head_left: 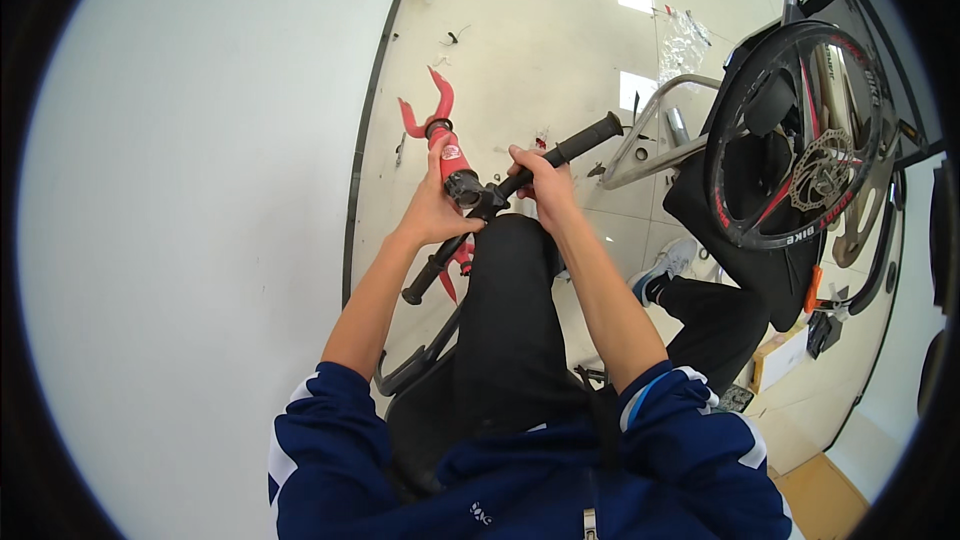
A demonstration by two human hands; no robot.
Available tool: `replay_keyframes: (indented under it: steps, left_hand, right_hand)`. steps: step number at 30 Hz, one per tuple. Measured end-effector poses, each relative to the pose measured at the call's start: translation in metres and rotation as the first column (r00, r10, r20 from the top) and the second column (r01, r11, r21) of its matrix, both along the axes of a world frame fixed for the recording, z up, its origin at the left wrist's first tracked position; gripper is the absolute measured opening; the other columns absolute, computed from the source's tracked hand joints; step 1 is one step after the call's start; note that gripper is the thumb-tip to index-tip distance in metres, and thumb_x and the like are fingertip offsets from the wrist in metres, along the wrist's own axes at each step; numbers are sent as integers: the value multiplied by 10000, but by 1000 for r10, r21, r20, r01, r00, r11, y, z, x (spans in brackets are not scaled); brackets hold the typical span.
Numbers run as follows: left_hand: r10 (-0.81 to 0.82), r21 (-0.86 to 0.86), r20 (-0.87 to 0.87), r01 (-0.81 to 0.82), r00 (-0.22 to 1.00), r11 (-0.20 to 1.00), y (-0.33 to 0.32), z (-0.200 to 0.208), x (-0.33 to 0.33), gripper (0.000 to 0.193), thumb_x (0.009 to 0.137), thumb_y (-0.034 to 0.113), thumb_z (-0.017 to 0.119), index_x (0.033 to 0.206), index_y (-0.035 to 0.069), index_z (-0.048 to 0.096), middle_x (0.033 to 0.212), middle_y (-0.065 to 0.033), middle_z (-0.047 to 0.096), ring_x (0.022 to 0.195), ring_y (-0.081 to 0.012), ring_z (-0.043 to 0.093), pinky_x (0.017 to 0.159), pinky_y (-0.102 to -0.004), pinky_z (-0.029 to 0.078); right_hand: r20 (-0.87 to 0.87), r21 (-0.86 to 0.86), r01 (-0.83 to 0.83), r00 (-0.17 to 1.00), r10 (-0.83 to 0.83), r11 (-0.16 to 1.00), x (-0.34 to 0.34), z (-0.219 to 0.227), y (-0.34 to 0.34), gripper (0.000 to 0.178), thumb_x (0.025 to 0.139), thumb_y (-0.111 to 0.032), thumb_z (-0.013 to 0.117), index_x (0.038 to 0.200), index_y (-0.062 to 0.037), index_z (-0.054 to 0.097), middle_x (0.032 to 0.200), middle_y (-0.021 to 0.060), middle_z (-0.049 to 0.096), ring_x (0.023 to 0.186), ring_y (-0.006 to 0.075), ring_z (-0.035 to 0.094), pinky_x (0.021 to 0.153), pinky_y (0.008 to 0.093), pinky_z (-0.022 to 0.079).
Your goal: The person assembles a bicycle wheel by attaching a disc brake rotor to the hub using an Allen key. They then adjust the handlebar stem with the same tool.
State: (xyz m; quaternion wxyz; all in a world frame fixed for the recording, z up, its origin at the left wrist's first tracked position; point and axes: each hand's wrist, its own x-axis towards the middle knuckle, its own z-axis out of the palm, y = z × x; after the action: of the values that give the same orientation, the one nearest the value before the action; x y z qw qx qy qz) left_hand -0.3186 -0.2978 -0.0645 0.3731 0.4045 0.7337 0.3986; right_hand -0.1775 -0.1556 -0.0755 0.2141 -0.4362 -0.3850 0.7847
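Above my knee I hold the front end of a small red bike. Its red head tube [453,154] runs up to a two-pronged red fork [437,100], which points away from me. A black stem clamp [463,188] joins the near end of the tube, next to a black handlebar [520,180] lying slantwise. My left hand [432,210] is closed around the red tube, its thumb against the bar. My right hand [545,185] grips the handlebar just inside its right rubber grip [588,140]. The left grip [425,280] sticks out below my left wrist.
A white wall [220,190] stands close on my left. To the right, a black wheel with a disc brake rotor [822,170] rests by a metal-framed chair [640,145]. A clear plastic bag [683,45] and small parts are scattered on the tiled floor [540,50].
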Motion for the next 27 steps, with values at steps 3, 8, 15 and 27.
replay_keyframes:
  steps: [3, 8, 15, 27]
  left_hand:
    - [-13, 17, 47, 13, 999, 1000, -21, -26, -4, 1277, 569, 75, 829, 1549, 186, 17, 1037, -136, 627, 886, -292, 644, 780, -396, 539]
    - [22, -77, 103, -14, 994, 997, -23, -17, 0, 1270, 569, 96, 836, 1542, 169, 22, 1012, -143, 638, 873, -297, 647, 770, -387, 536]
    - [49, 4, -21, -49, 999, 999, -8, 22, -7, 1285, 532, 83, 854, 1541, 171, 62, 1046, -165, 631, 967, -361, 632, 858, -413, 524]
    - [112, 505, -265, 39, 958, 862, 27, 18, 6, 1276, 529, 32, 874, 1548, 109, 111, 1322, -203, 473, 1108, -365, 579, 912, -433, 512]
  right_hand:
    - [17, -18, -18, 1000, 19, 1000, -9, -6, -13, 331, 856, -267, 726, 616, -85, 588, 620, 36, 602, 521, 128, 542, 436, 261, 408]
    - [18, 21, -44, 999, 44, 999, -11, -11, -12, 375, 866, -287, 719, 581, -105, 558, 566, 15, 547, 471, 114, 465, 415, 260, 345]
    - [-119, 94, -50, 991, 61, 994, -15, 15, -5, 396, 932, -318, 671, 630, -125, 503, 593, -20, 476, 511, 69, 375, 452, 233, 244]
    - [-289, 389, -31, 945, 154, 921, 18, 27, 19, 229, 966, -164, 587, 779, -31, 604, 788, 74, 600, 736, 164, 584, 600, 293, 489]
